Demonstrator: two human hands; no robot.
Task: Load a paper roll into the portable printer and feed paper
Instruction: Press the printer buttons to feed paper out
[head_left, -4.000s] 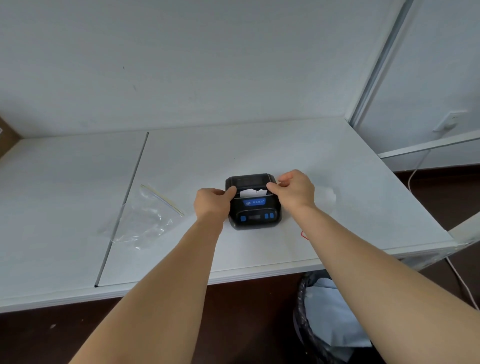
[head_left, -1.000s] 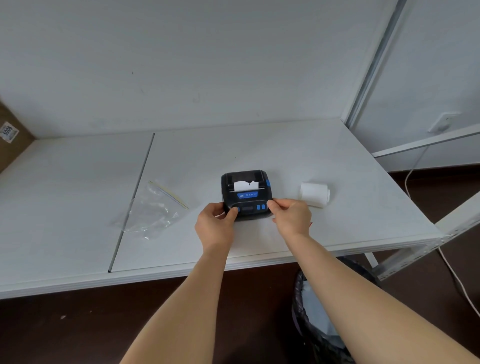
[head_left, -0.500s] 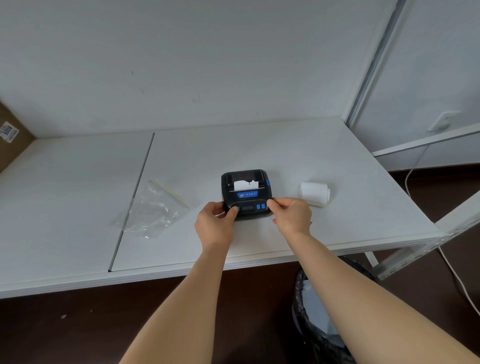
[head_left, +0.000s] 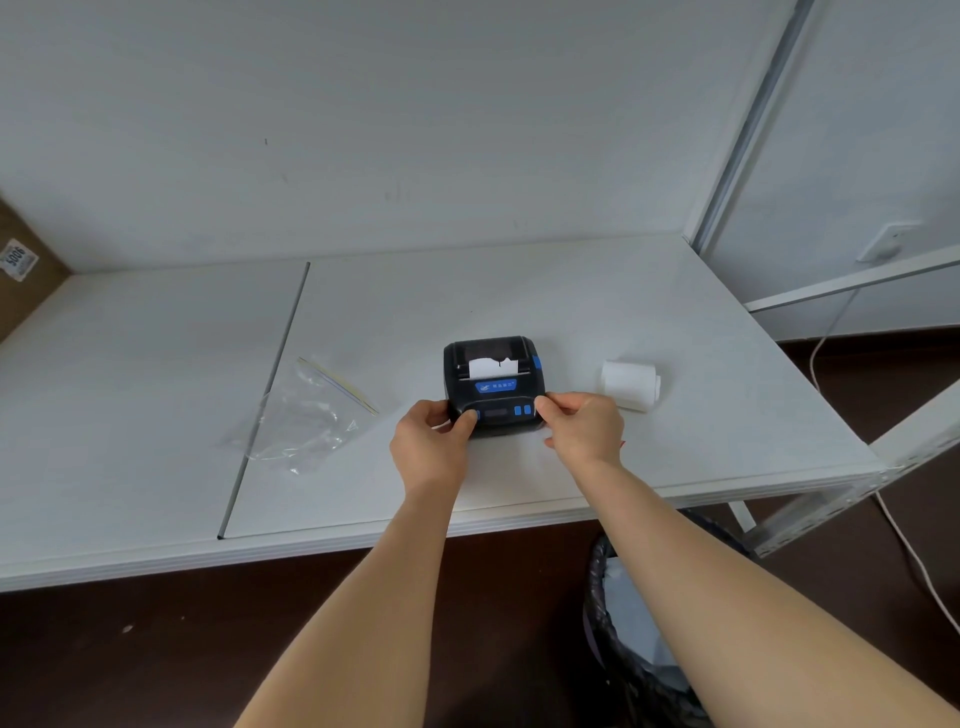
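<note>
While the portable printer sits on the white bench with its lid closed, a short tab of white paper stands out of the slot just beyond the grip, so the loading step looks done. Both hands clamp the printer's near corners: the left hand is closed on the near left corner, its thumb lying on or right beside the blue button at that end of the control strip, and the right hand is closed on the near right corner, thumb tip just beside the pair of blue buttons. Whether either thumb is actually pressing cannot be told. Judging by the short length of paper showing, the feed is either just begun or about to be triggered; what seems left is to run more paper out and let go.

Just to the right of the right-hand grip, a second paper roll lies on its side, apart from the printer. Well to the left of the left-hand grip rests an empty clear zip bag, near the seam between the bench panels. Below the bench edge, under the right forearm, stands a lined waste bin.
</note>
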